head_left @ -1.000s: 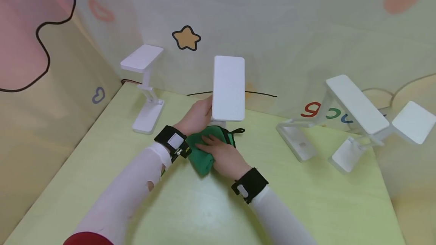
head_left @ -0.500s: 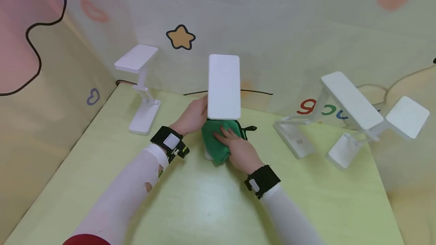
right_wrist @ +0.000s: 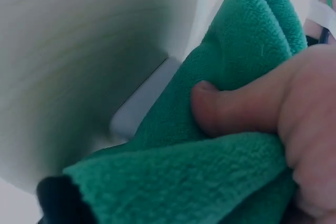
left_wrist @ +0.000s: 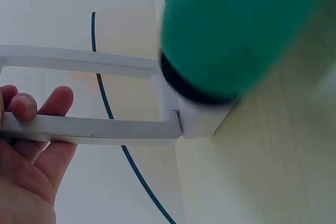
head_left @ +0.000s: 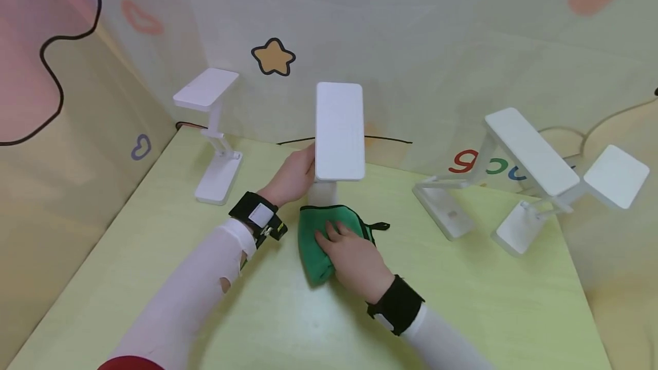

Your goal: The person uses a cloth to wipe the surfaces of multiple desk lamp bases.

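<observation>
From where I stand, a person in white sleeves (head_left: 190, 284) works at a pale green table (head_left: 288, 330), both hands on one white desk lamp (head_left: 339, 130) in the middle, near the back wall (head_left: 411, 44). The left hand (head_left: 290, 179) grips the lamp's upright arm (left_wrist: 121, 128), a two-barred frame, with the fingers curled round one bar, as the left wrist view shows. The right hand (head_left: 354, 258) holds a green cloth (head_left: 313, 238): the fingers lie spread over its top while the thumb, seen from the right wrist, presses into a fold and pinches it. That cloth has black edging and a small black loop (head_left: 379, 226) sticking out to the right, and it lies over the lamp's base (right_wrist: 142, 100), a pale edge of which shows beside it. The lamp's flat rectangular head stands above the cloth, apart from it. A black strap goes round each wrist, the left strap (head_left: 252, 212) and the right strap (head_left: 397, 304), and a bit of red fabric (head_left: 131, 364) shows at the left elbow. Well to the left stands another white lamp (head_left: 218, 179), its head tipped over its base; on the right two more white lamps, the nearer (head_left: 532, 150) and the far-right one (head_left: 617, 176), stand close together. The backdrop carries an orange star (head_left: 274, 57) outlined in black and a small purple heart (head_left: 140, 147)
</observation>
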The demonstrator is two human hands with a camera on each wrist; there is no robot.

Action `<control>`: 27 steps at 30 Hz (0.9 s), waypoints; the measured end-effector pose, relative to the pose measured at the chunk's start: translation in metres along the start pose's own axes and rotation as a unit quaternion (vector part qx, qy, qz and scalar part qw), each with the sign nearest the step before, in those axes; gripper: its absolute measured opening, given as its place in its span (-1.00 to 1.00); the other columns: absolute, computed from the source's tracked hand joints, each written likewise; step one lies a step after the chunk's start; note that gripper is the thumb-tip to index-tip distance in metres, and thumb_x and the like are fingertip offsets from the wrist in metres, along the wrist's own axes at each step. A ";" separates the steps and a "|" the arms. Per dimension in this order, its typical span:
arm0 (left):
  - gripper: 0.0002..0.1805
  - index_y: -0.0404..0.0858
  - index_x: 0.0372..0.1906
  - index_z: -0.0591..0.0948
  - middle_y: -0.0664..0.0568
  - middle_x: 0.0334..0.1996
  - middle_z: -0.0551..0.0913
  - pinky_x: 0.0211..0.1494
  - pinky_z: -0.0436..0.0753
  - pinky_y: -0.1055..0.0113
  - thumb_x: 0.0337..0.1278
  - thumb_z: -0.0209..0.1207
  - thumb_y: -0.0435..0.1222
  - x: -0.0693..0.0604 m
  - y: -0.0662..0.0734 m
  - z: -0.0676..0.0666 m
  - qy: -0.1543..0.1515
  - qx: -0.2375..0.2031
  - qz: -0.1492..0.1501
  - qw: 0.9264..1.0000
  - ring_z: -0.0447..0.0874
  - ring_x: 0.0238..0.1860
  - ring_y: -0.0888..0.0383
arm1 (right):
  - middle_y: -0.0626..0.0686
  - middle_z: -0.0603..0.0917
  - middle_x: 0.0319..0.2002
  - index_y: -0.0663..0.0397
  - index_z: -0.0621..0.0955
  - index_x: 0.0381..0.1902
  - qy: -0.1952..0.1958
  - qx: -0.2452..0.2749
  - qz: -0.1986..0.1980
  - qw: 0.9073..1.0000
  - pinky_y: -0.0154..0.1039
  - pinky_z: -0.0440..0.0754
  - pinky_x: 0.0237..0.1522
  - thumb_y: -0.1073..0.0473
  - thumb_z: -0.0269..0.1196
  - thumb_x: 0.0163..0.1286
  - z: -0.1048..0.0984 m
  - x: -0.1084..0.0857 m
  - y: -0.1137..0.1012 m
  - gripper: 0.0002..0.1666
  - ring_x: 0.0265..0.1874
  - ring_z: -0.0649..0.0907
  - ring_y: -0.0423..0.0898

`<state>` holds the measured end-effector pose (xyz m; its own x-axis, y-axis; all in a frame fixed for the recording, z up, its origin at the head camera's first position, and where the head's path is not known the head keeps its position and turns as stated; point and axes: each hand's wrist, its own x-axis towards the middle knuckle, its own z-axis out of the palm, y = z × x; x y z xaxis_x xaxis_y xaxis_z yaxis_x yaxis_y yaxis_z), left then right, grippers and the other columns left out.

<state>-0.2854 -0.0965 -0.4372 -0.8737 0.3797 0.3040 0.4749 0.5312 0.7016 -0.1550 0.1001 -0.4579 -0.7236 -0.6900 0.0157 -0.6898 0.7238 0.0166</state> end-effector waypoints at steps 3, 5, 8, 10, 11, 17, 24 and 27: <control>-0.58 -0.39 0.50 0.42 -0.29 0.21 0.68 0.16 0.68 -0.01 0.73 -0.09 -0.39 -0.001 0.000 -0.002 0.002 -0.002 0.003 1.000 0.71 0.17 -0.12 | 0.26 0.62 0.37 0.07 0.64 0.41 0.011 0.011 -0.021 1.000 0.05 0.75 0.10 0.39 0.32 0.43 0.002 0.020 -0.002 -0.40 0.37 0.59 0.25; -0.57 -0.37 0.51 0.42 -0.28 0.20 0.69 0.17 0.68 -0.02 0.74 -0.10 -0.39 -0.002 -0.001 -0.004 0.001 -0.008 0.005 1.000 0.71 0.17 -0.13 | 0.29 0.59 0.39 0.09 0.62 0.43 0.017 0.027 -0.021 0.999 0.07 0.72 0.16 0.39 0.26 0.49 0.005 0.035 0.000 -0.43 0.39 0.56 0.27; -0.56 -0.35 0.53 0.41 -0.26 0.21 0.69 0.21 0.66 0.01 0.75 -0.11 -0.37 -0.001 -0.001 -0.004 -0.004 -0.020 0.007 1.000 0.71 0.18 -0.10 | 0.33 0.52 0.45 0.14 0.58 0.46 0.031 0.061 0.002 0.998 0.10 0.63 0.29 0.41 0.24 0.53 0.013 0.054 0.008 -0.43 0.44 0.50 0.31; -0.55 -0.34 0.55 0.40 -0.24 0.23 0.69 0.23 0.64 0.03 0.76 -0.12 -0.36 0.000 -0.002 -0.004 -0.009 -0.026 0.007 1.000 0.70 0.20 -0.08 | 0.33 0.50 0.47 0.16 0.57 0.47 0.045 0.089 0.022 0.995 0.11 0.58 0.34 0.42 0.26 0.54 0.018 0.061 0.014 -0.43 0.47 0.46 0.32; -0.54 -0.34 0.55 0.39 -0.24 0.24 0.68 0.25 0.64 0.03 0.76 -0.12 -0.36 0.000 -0.002 -0.004 -0.011 -0.027 0.007 1.000 0.69 0.21 -0.08 | 0.33 0.48 0.48 0.17 0.56 0.48 0.051 0.106 0.031 0.993 0.13 0.56 0.36 0.41 0.27 0.54 0.020 0.063 0.017 -0.42 0.49 0.44 0.32; -0.56 -0.37 0.53 0.42 -0.26 0.26 0.67 0.29 0.62 -0.01 0.74 -0.09 -0.39 0.001 -0.001 -0.002 -0.006 -0.026 0.005 1.000 0.67 0.26 -0.11 | 0.32 0.43 0.53 0.16 0.53 0.51 0.059 0.163 0.056 0.983 0.18 0.56 0.34 0.45 0.20 0.57 0.025 0.055 0.031 -0.41 0.56 0.34 0.30; -0.54 -0.38 0.55 0.39 -0.28 0.31 0.64 0.29 0.62 0.01 0.74 -0.11 -0.40 0.001 0.003 -0.002 -0.011 -0.023 -0.006 1.000 0.65 0.29 -0.11 | 0.30 0.44 0.52 0.11 0.54 0.52 0.050 0.136 0.096 0.985 0.13 0.74 0.08 0.57 0.16 0.37 0.022 0.023 0.029 -0.23 0.55 0.36 0.28; -0.54 -0.37 0.56 0.38 -0.28 0.30 0.65 0.28 0.64 0.00 0.73 -0.10 -0.41 0.000 0.004 -0.002 -0.007 -0.022 -0.011 1.000 0.66 0.27 -0.11 | 0.31 0.44 0.52 0.11 0.55 0.51 0.045 0.126 0.104 0.985 0.13 0.74 0.08 0.57 0.18 0.35 0.021 0.008 0.022 -0.23 0.53 0.39 0.29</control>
<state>-0.2838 -0.0960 -0.4327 -0.8824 0.3794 0.2783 0.4496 0.5060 0.7361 -0.1768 0.1105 -0.4779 -0.8532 -0.5153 0.0803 -0.5180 0.8194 -0.2456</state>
